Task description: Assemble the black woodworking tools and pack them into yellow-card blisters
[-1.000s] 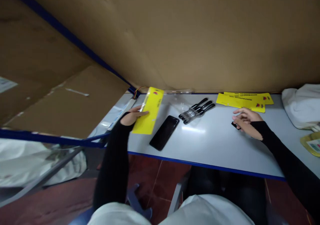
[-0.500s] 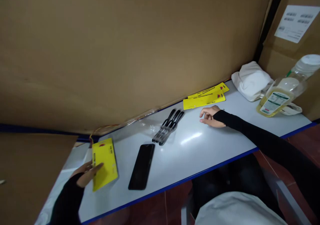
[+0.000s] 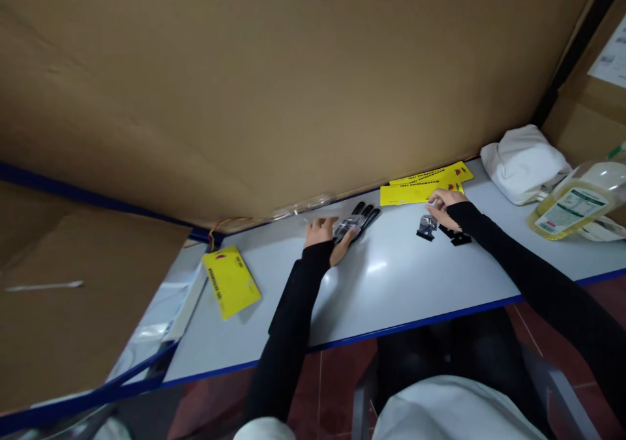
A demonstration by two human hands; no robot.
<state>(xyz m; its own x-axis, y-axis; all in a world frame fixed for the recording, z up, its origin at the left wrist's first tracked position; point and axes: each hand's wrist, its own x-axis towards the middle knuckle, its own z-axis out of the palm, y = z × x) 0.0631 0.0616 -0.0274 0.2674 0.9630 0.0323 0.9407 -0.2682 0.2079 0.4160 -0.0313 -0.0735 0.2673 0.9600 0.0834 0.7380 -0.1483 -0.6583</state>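
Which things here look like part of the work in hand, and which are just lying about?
Likely in use:
bundled black-handled tools, at the left hand
small dark pieces, by the right hand
yellow cards beyond that hand
lone yellow card at left

Likely just lying about:
bottle of yellowish liquid
white cloth bundle

I am wearing a white top at five o'clock, dark trousers, a snug black left sleeve towards six and a matching right sleeve towards four, leaving my hands bare.
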